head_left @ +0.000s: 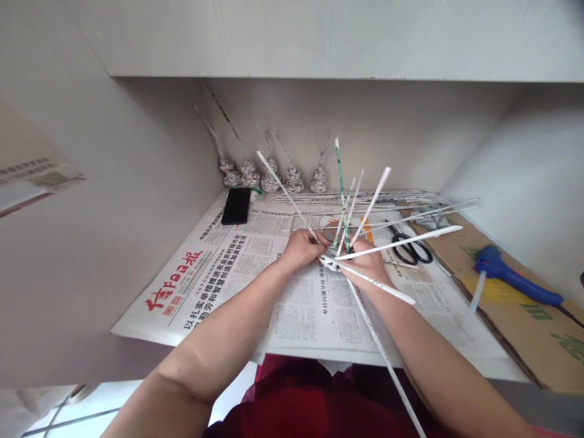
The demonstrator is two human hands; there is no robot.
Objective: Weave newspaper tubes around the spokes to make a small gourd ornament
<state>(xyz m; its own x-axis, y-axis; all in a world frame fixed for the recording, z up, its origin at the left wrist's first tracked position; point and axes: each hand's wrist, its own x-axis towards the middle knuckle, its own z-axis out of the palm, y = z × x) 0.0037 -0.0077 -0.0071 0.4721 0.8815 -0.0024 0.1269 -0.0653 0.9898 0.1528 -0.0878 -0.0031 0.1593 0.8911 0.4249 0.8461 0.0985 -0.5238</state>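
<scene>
Between my hands is a bundle of rolled paper sticks [331, 262], joined at a small woven centre and fanning out in several directions. My left hand [303, 246] pinches this weaving at its left side, thumb and fingers together. Round the other side, my right hand [365, 255] grips it, its fingers partly hidden behind the sticks. One stick is green near its upper end [339, 161]. A long stick [381, 350] runs down from the centre toward my lap, across my right forearm. The work is held above newspaper sheets [255, 274] spread on the table.
Several small woven paper gourds [294, 179] line the back wall, with a phone [236, 206] in front. A pile of paper sticks [387, 198] lies behind my hands. Black-handled scissors [410, 248] are to the right. A blue glue gun [517, 280] rests on cardboard [515, 340]. A shelf [319, 42] overhangs.
</scene>
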